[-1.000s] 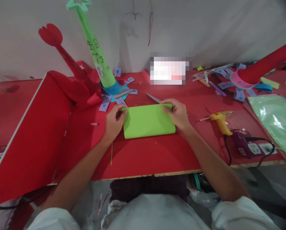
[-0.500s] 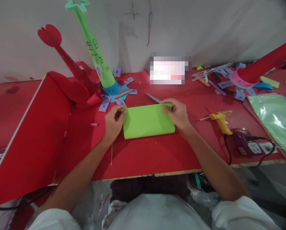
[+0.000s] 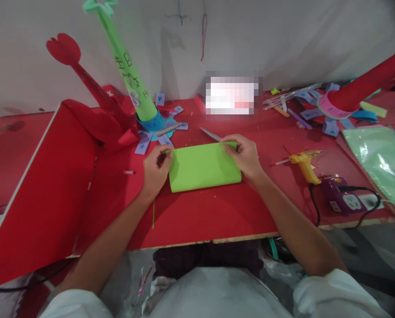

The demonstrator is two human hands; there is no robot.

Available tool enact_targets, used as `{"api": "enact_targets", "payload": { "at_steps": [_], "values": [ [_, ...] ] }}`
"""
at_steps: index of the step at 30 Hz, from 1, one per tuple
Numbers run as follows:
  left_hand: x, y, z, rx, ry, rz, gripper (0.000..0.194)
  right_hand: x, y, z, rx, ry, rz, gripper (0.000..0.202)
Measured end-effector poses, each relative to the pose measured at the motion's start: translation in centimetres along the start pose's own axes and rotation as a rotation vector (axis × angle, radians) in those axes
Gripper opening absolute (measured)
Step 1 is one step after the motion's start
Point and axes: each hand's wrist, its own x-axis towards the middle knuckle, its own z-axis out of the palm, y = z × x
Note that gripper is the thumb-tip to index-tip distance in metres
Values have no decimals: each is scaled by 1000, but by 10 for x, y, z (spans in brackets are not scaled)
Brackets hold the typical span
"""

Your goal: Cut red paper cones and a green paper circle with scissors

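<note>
Green sheet: the green sheet point(image 3: 204, 168) lies before me on the red table point(image 3: 210, 221), between my hands, its near edge rounded as if bent over on itself.
Far left corner: my left hand point(image 3: 157, 170) pinches it between thumb and fingers.
Far right corner: my right hand point(image 3: 245, 154) grips it, thumb on top, the other fingers mostly hidden behind.
Layers: should either thumb slip, I'd expect them to slide out of line and the bend to run crooked.
Near bend: no finger is on it, so a tug from one side alone could buckle or crumple it.
Metal blade: the metal blade point(image 3: 210, 134) points out just beyond my right fingers; a careless sweep might nick the paper or me. I cannot tell whether I touch it.
Green strip: the thin green strip point(image 3: 153, 214) lies near my left wrist, easily dragged along by my forearm.
Pencil: the pencil point(image 3: 169, 130) rests across the foot of the green paper tower point(image 3: 131, 79); a bump there could set it rolling.
Glue gun: the yellow glue gun point(image 3: 305, 165) lies well apart on my right; an elbow catching its cord could pull it over.
</note>
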Motion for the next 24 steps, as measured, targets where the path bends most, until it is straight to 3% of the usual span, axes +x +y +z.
{"api": "enact_targets", "payload": {
  "at_steps": [7,11,13,18,24],
  "values": [
    [0,-2,0,8,13,10,12,0,-1,-1,-104,7,-75,16],
    [5,-11,-4,-1,68,-16,12,3,4,-11,-306,2,-153,26],
    [8,-15,-6,-27,106,-46,14,6,9,-19,-468,-80,-199,28],
    [13,-21,-9,-72,152,-81,21,8,14,-31,-708,-491,-300,49],
    [12,-21,-7,-84,126,-90,30,9,13,-37,-599,-523,-320,67]
  ]
}}
